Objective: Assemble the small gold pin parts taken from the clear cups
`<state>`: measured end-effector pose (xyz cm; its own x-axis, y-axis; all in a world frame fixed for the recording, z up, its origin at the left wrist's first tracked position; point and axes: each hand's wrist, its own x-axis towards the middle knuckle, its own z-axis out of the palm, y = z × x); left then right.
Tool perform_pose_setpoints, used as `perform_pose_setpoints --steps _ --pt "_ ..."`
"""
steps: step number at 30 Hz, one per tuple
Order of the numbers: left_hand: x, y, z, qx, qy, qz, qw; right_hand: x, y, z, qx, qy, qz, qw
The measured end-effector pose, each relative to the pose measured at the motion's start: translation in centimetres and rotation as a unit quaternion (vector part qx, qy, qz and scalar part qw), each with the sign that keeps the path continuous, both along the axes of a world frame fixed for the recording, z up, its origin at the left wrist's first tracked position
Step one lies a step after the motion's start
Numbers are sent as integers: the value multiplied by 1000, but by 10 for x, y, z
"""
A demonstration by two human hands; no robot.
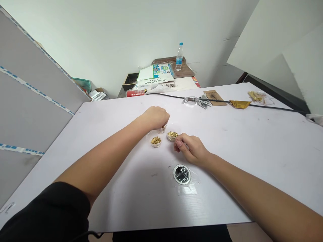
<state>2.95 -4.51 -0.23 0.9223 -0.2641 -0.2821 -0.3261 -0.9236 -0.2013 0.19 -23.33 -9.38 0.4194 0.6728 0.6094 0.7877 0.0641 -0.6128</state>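
Over a small clear plastic cup [161, 130], my left hand [155, 117] is bent down with its fingers curled together. The fingertips are mostly hidden behind the hand and at the cup's rim, so anything in them does not show. A second clear cup of small gold-coloured metal pieces [172, 134] stands right beside my right hand [191, 147]. That hand is closed, thumb against the curled fingers, and what it may hold cannot be made out. Nearer to me is a third cup with similar gold pieces [155, 140]. All three cups stand close together on the white table [126, 201].
A taped-over round hole [182, 174] lies near the table's front. Toward the back run a black cable [217, 100], a brown card [215, 97], a gold packet [239, 104] and a bag of gold pieces [257, 96]. Beyond the table stands a water bottle [179, 57].
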Motion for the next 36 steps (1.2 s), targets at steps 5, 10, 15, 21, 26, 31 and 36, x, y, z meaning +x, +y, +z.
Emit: perform_pose_setpoints --steps 5,10,15,21,26,31,36 --pt "4 4 -4 -8 7 -17 1000 0 -1 0 0 -2 1 1000" --pt "6 12 -2 -29 9 -17 999 0 -1 0 -6 0 -6 1000" --pt "3 30 3 -82 -15 -16 996 -1 -1 0 -6 3 -3 1000" --pt "-43 41 -3 -462 -171 24 870 -2 -1 1 -10 20 -5 1000" --pt "-107 5 -25 -745 -110 163 638 -7 1 0 -9 32 8 999" --pt "-137 -32 -56 -839 -67 199 502 -15 2 0 -2 51 14 999" --pt "-139 -39 -74 -859 -79 159 480 -18 2 1 -14 51 3 999"
